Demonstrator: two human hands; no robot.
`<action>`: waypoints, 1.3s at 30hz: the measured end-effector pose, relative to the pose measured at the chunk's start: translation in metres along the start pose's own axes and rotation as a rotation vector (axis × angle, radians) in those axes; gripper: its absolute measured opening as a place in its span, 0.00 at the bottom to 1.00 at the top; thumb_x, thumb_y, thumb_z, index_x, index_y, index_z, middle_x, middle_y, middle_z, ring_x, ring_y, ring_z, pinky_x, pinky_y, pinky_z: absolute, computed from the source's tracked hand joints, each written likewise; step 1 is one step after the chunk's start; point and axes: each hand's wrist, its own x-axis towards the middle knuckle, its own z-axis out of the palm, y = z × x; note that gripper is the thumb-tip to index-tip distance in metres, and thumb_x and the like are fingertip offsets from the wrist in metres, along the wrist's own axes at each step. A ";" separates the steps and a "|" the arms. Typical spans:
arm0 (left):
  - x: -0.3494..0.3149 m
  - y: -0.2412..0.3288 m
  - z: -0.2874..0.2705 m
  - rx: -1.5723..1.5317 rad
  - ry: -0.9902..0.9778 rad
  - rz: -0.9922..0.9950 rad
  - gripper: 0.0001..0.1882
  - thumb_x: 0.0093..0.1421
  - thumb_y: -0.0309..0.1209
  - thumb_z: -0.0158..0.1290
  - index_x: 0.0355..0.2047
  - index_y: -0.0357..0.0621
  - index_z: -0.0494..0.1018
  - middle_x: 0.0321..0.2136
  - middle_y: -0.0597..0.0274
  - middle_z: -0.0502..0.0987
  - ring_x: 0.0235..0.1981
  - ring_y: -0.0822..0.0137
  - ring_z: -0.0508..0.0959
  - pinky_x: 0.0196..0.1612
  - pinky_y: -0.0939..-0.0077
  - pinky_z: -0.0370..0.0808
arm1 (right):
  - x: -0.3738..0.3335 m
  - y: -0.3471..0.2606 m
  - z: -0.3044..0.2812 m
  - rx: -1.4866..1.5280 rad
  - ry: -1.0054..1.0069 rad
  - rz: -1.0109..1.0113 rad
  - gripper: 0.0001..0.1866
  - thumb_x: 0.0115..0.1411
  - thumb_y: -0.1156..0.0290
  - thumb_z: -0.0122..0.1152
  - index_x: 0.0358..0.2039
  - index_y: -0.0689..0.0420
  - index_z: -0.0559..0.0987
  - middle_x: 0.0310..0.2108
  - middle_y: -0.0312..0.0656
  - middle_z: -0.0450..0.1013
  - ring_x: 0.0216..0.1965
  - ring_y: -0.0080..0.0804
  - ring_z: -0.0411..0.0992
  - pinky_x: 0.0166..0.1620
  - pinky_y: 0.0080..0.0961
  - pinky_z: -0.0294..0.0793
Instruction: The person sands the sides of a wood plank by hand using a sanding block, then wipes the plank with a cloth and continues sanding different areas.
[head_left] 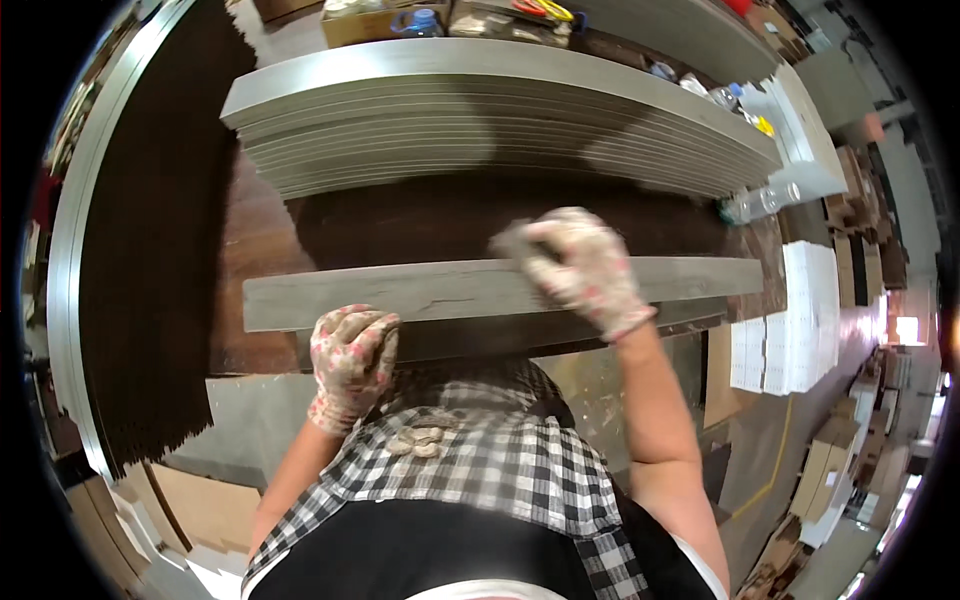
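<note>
One grey plank point(470, 290) lies crosswise on the dark brown desk point(250, 240), right at the near edge in front of the person, and both gloved hands are on it. The left hand point(350, 355) is curled shut over the plank's near edge, left of middle. The right hand point(585, 265) presses down on the top face further right, fingers closed around something small and grey that I cannot identify. Behind it, well apart, sits a tall stack of grey planks point(480, 130) fanned along their edges. Judging by that, this is one piece among many: a single plank in hand, a large pile beyond. Further back, a cardboard box point(360, 22) and clear plastic bottles point(760, 200) to the right.
</note>
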 end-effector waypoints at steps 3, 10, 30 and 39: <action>0.020 0.009 0.006 -0.036 -0.072 -0.001 0.14 0.50 0.27 0.65 0.39 0.45 0.80 0.34 0.59 0.81 0.41 0.53 0.80 0.47 0.58 0.75 | -0.039 0.056 -0.066 -0.356 0.008 0.337 0.12 0.58 0.55 0.69 0.30 0.51 0.86 0.29 0.44 0.78 0.36 0.43 0.77 0.41 0.39 0.76; 0.082 0.060 0.062 -0.009 -0.275 0.083 0.46 0.45 0.47 0.71 0.61 0.37 0.67 0.56 0.47 0.73 0.60 0.44 0.71 0.64 0.48 0.64 | -0.034 0.025 -0.014 -0.009 0.115 0.064 0.10 0.53 0.60 0.70 0.31 0.51 0.82 0.29 0.43 0.76 0.38 0.41 0.75 0.44 0.39 0.75; 0.107 0.112 0.115 0.186 -0.556 0.016 0.49 0.39 0.39 0.72 0.64 0.48 0.66 0.55 0.52 0.74 0.55 0.48 0.73 0.60 0.54 0.66 | -0.169 0.248 -0.226 -0.325 0.113 0.448 0.14 0.56 0.51 0.69 0.30 0.48 0.85 0.35 0.41 0.80 0.42 0.42 0.77 0.49 0.37 0.76; 0.105 0.102 0.120 0.236 -0.552 0.050 0.44 0.47 0.48 0.65 0.63 0.47 0.68 0.55 0.50 0.74 0.54 0.48 0.73 0.58 0.55 0.67 | -0.231 0.307 -0.267 -0.032 0.189 0.711 0.20 0.52 0.61 0.72 0.43 0.57 0.83 0.46 0.46 0.78 0.51 0.43 0.75 0.56 0.35 0.73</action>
